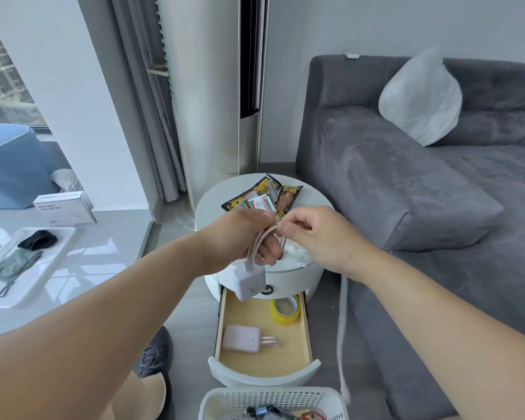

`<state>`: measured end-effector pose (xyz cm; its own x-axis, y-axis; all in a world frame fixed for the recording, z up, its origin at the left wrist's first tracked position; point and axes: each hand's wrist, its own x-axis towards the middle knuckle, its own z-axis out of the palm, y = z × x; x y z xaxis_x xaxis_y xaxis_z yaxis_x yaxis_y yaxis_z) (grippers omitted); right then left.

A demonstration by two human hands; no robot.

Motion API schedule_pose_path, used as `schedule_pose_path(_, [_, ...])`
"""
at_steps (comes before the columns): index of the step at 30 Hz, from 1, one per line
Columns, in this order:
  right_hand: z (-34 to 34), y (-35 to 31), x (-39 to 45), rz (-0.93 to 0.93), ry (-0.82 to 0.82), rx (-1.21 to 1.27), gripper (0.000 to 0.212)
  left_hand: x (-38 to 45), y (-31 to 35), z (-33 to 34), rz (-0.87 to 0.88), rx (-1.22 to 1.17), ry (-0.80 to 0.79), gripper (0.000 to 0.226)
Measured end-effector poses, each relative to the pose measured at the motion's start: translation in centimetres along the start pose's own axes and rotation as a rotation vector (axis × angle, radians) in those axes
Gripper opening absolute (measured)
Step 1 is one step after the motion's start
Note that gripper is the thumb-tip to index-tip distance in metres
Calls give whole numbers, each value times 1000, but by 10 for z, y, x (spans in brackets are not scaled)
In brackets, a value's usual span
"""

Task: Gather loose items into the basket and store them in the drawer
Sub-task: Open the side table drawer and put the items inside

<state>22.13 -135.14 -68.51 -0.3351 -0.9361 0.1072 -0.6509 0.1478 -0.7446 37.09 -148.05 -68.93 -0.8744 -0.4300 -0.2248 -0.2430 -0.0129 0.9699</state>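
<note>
A coiled cable (265, 237) with white charger (249, 281) is gripped by both hands' closed fingers, left hand (240, 237) and right hand (319, 234), above the open drawer (262, 338).

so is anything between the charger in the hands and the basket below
Nothing visible blocks it. The charger hangs from the left hand over the open drawer; the basket sits lower, in front of the drawer, its top open.

I see my left hand (243, 237) gripping a looped pale pink cable (262, 237) with a white square charger plug (250, 281) dangling, right hand (319, 234) pinching the loop. Below: open wood-lined drawer (307, 328) of the round white side table (300, 271), holding a yellow tape roll (285, 309) and pink power bank (240, 338). White perforated plastic basket (273, 398) nearest me.
</note>
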Motion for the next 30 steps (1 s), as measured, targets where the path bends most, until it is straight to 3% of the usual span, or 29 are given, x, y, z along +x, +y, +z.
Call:
schedule_pose_path(5, [-3, 9, 4, 27, 123, 61, 26, -1, 4, -7, -106, -182, -147, 35])
schedule_pose_path(8, [-2, 14, 7, 18, 166, 120, 13, -2, 6, -12, -187, -295, -209, 34])
schedule_pose_path(11, [-3, 24, 9, 44, 219, 38, 14, 0, 5, -18, -216, -325, -181, 31])
schedule_pose_path(13, [-5, 38, 8, 141, 232, -122, 22, 0, 6, -21, -199, -435, -82, 28])
schedule_pose_path(15, [-5, 51, 4, 279, 105, -336, 27, 1, 7, -27, -169, -641, 60, 26])
schedule_pose_path(17, [1, 51, -4, 338, -158, -682, 22, 2, 6, -33, -128, -734, 167, 27])
schedule_pose_path(19, [14, 31, -13, 234, -371, -899, 25, 1, 4, -31, -70, -578, 215, 29])
schedule_pose_path(21, [26, 6, -18, 52, -396, -870, 22, 0, 1, -18, -19, -275, 214, 31])
schedule_pose_path(25, [23, -17, -14, -97, -199, -512, 33, -1, -7, 1, 53, 68, 230, 37])
schedule_pose_path(30, [3, -1, -2, -60, -72, -164, 32, -4, -7, 5, 66, 77, 52, 44])
